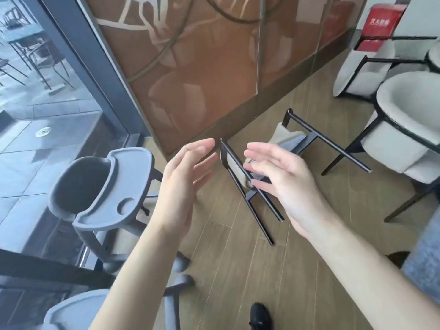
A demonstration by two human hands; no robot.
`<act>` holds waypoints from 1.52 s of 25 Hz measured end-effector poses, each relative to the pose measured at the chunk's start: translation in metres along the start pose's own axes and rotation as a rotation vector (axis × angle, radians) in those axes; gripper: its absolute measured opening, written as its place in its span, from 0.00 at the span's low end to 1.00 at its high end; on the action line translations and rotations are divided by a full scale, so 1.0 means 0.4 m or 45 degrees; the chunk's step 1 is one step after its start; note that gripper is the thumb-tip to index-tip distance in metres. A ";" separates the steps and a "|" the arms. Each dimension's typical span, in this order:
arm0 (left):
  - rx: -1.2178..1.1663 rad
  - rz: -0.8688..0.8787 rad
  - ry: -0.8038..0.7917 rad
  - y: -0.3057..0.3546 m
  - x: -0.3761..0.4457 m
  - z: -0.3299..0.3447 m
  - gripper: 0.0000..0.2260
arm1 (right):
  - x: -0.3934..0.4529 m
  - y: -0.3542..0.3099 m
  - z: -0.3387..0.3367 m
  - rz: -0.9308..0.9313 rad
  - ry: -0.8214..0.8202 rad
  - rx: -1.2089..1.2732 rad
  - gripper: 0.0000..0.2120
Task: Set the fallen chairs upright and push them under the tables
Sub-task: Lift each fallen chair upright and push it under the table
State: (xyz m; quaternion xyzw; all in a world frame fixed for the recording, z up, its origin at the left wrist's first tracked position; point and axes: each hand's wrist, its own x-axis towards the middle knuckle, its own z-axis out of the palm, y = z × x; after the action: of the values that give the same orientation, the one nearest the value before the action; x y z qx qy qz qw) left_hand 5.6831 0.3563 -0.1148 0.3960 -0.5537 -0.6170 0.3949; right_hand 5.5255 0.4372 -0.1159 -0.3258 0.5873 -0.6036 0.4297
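Note:
A fallen chair (295,136) with a black metal frame and beige upholstery lies tipped over on the wood floor near the brown wall, its thin legs pointing toward me and to the right. My left hand (181,184) hovers just left of the chair with straight, spread fingers and holds nothing. My right hand (283,182) is stretched out in front of the chair's legs, fingers straight, and I cannot tell whether it touches the frame. Two upright chairs (409,108) of the same kind stand at the right.
A grey baby high chair (102,189) with a tray stands at the left by the glass wall, and another grey tray (71,313) shows at the bottom left. A red sign (381,22) hangs at the upper right. My black shoe (260,316) is on the floor.

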 end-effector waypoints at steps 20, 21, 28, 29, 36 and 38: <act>0.105 -0.119 -0.281 0.015 0.957 -0.387 0.12 | 0.874 -0.001 0.404 0.023 0.260 0.124 0.14; 0.113 -0.138 -0.307 0.019 1.003 -0.392 0.12 | 0.904 -0.004 0.411 0.030 0.298 0.126 0.14; 0.146 -0.164 -0.558 0.013 1.252 -0.364 0.12 | 1.090 -0.009 0.412 0.021 0.509 0.158 0.14; 0.147 -0.164 -0.582 0.014 1.283 -0.359 0.12 | 1.116 -0.012 0.411 0.012 0.515 0.164 0.15; 0.176 -0.132 -0.674 0.032 1.574 -0.297 0.13 | 1.400 -0.038 0.366 -0.039 0.567 0.214 0.15; 0.187 -0.154 -0.687 0.040 1.673 -0.252 0.13 | 1.502 -0.048 0.333 -0.060 0.580 0.237 0.15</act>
State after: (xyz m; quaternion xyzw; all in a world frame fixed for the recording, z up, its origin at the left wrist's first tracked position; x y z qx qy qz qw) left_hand 5.5264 -0.3019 -0.1407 0.2775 -0.6573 -0.6807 0.1661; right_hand 5.3911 -0.1624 -0.1510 -0.1540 0.6032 -0.7227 0.3001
